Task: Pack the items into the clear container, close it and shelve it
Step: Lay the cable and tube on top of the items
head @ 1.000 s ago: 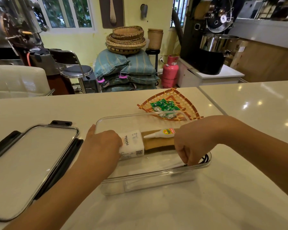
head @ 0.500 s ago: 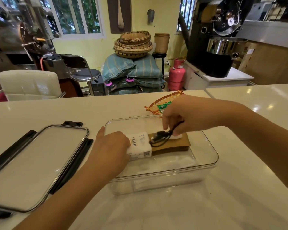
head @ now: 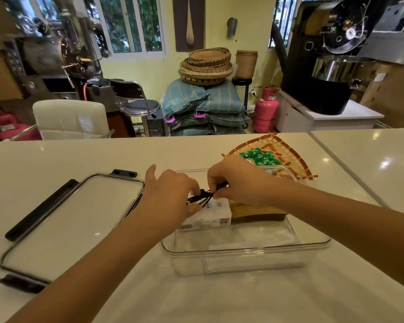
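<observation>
While both forearms reach in over the white bench, the clear container sits open right at the near edge, and it's partly packed — a white box lies inside with a flat brown piece just beside it on the right, and something pale and see-through along the bottom that I can't make out. Above the box, the left hand and the right hand meet, each grip pinched tight on a black cable, the loops bunched between the fingertips and hanging over the container, not yet laid in. Off to the left the lid lies flat on the bench with its black clips out, well apart from the container, so closing is not yet done. Further back, the woven tray holds green packets — those look like they're yet to go in. Shelving comes last, and no shelf shows from here.
</observation>
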